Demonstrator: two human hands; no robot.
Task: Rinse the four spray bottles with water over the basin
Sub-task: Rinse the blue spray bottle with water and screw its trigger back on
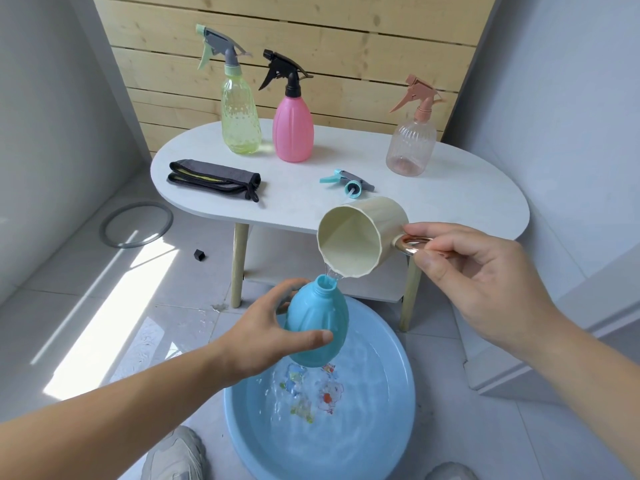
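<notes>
**Mia:** What was the left hand doing?

**Ben:** It held the blue bottle round its fat middle, with fingers and thumb wrapped on it. The bottle hung over the basin.

**Mia:** Which way did the bottle point?

**Ben:** Its long way ran almost up and down, and the top leaned a little to the right. The open mouth pointed up at the cup. The bottom pointed down at the water.

**Mia:** And the cup?

**Ben:** It was tipped just above the mouth, and a thin stream ran in. The right hand pinched its shiny handle.

**Mia:** So which step was it?

**Ben:** Filling the first bottle, I think. Next the cup should tip back up. Then the bottle needs a shake and a turn, mouth down, over the basin. It will be wet and heavier, so hold tight! The green bottle, pink bottle and clear bottle stood on the table with tops on, waiting.
</notes>
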